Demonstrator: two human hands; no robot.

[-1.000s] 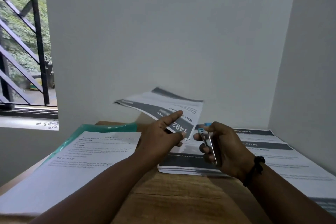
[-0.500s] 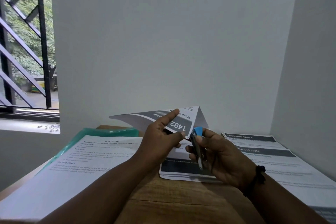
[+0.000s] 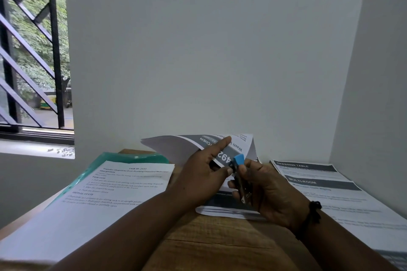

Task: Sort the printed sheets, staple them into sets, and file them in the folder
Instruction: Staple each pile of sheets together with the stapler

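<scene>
Above wooden desk (image 3: 220,248), left hand (image 3: 204,178) pinches sheets (image 3: 176,149); right hand (image 3: 268,191) grips stapler (image 3: 239,174).

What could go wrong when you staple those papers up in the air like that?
1. The left hand holds the bent set of sheets off the table, so pages might slip and get stapled crooked.
2. The left thumb sits right beside the stapler in the right hand; it could get pinched.
3. The number on the corner might get punched through.

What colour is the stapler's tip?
Bright blue; the stapler shows best in the head view.
</scene>
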